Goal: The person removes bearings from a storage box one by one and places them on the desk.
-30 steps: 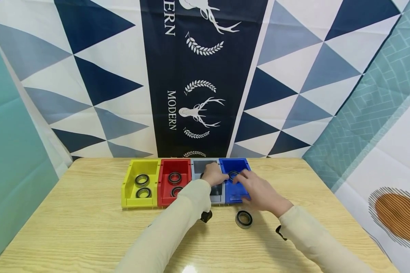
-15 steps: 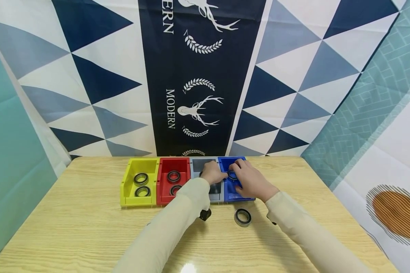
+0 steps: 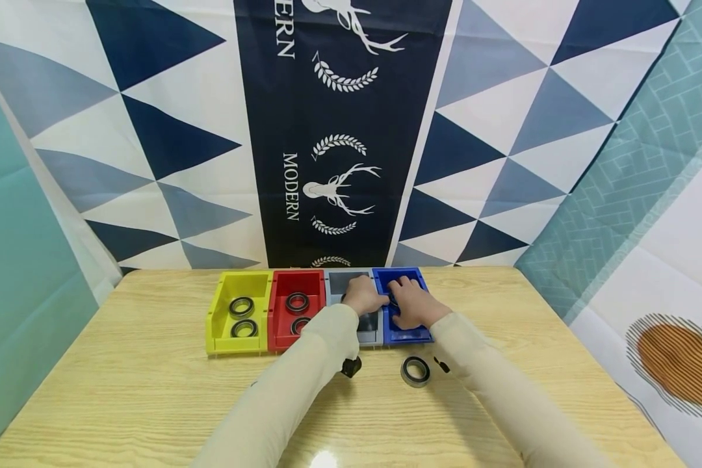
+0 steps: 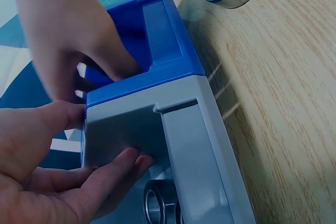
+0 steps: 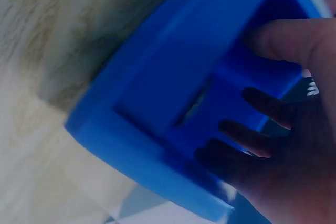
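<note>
My left hand (image 3: pixel 363 296) reaches over the grey bin (image 4: pixel 226 145). In the left wrist view its thumb is at the edge beside the blue bin, and its fingers are inside, pinching the wall. A ball bearing (image 4: pixel 161 202) stands in the grey bin below those fingers. My right hand (image 3: pixel 414 304) is down in the blue bin (image 3: pixel 409 335), its fingers spread and apart in the right wrist view. A bearing (image 3: pixel 393 299) in there is mostly hidden by this hand. Another bearing (image 3: pixel 415 372) lies on the table in front of the blue bin.
To the left, the red bin (image 3: pixel 279 338) and the yellow bin (image 3: pixel 215 339) each hold two bearings. All the bins stand side by side along the back of the wooden table (image 3: pixel 123 390), before a patterned cloth (image 3: pixel 333 117).
My right hand has moved left and deeper into the blue bin, now covering most of the bearing there. The left hand has stayed at the grey bin.
</note>
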Demonstrator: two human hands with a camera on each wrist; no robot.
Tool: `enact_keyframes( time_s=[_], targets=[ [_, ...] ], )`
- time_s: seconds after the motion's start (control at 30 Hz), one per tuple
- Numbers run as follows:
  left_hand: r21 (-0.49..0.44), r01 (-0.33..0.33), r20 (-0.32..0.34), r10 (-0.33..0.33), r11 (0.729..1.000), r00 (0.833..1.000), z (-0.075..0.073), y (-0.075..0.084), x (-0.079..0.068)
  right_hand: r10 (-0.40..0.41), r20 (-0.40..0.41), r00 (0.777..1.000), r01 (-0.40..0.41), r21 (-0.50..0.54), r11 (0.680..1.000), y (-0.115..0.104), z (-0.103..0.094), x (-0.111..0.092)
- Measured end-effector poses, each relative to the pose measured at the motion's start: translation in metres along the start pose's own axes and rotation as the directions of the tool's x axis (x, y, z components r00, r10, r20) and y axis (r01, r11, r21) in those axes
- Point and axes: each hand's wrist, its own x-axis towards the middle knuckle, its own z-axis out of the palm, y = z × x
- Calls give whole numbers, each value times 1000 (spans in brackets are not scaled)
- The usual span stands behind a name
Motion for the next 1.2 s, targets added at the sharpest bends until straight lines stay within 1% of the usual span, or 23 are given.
enact_keyframes(
  time_s=[0.13, 0.23, 0.47, 0.73, 0.97, 1.2],
  targets=[
    [-6, -6, -4, 6, 1000, 1000, 0, -1, 1, 44, 40, 998, -45, 31, 998, 3, 6, 9],
    [-8, -1, -6, 1, 1000, 1000, 0, -3, 2, 57, 68, 996, -60, 46, 997, 2, 7, 14],
    [-6, 14, 29, -14, 1000, 1000, -1, -2, 0, 80, 133, 988, -88, 52, 995, 0, 9, 19],
    [30, 22, 8, -23, 999, 1000, 0, 0, 0, 106, 179, 978, -116, 42, 992, 2, 7, 20],
    [4, 34, 17, -34, 999, 999, 0, -1, -1, 93, 199, 976, -99, 23, 995, 2, 7, 23],
    [23, 30, 21, -30, 999, 999, -1, -1, 0, 72, 235, 969, -74, 0, 997, 5, 4, 29]
  ],
)
